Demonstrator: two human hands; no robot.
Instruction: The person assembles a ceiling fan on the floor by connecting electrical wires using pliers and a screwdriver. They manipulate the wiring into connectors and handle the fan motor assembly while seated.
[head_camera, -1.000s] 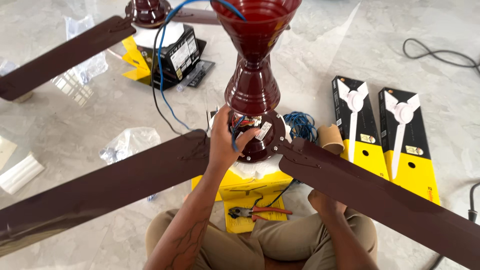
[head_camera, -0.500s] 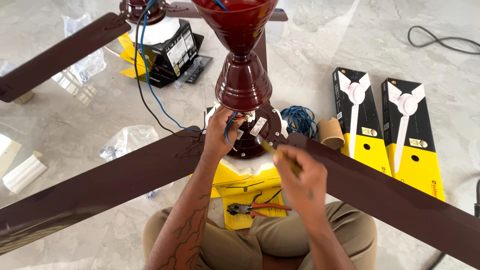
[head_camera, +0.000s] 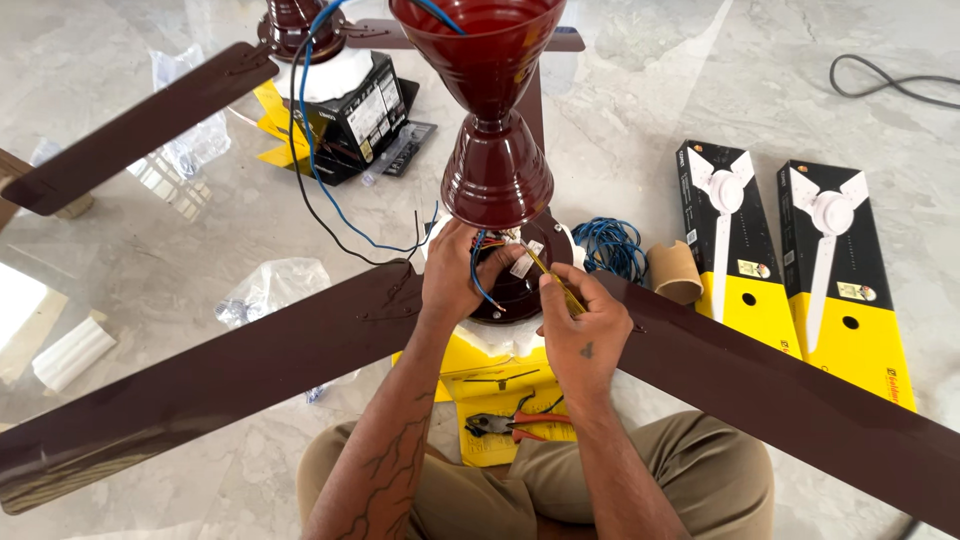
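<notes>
A maroon ceiling fan motor (head_camera: 520, 285) with long brown blades (head_camera: 230, 370) rests on a yellow box in front of me. Two maroon canopy cups (head_camera: 497, 170) on the downrod stand above the motor. My left hand (head_camera: 455, 275) pinches the blue and black wires (head_camera: 478, 270) at the motor's top. My right hand (head_camera: 580, 325) grips a yellow-handled screwdriver (head_camera: 552, 280), its tip pointed at the wire terminal by the left fingers.
Orange-handled pliers (head_camera: 515, 425) lie on the yellow box flap (head_camera: 480, 445) near my lap. Two black-and-yellow fan boxes (head_camera: 725, 255) lie at right, with a cardboard tube (head_camera: 677, 272) and a blue wire coil (head_camera: 610, 248). A second fan (head_camera: 300, 20) sits on a box behind.
My right hand rose from my lap with the screwdriver and brought its tip to the motor's wire terminal. The left hand stayed on the wires.
</notes>
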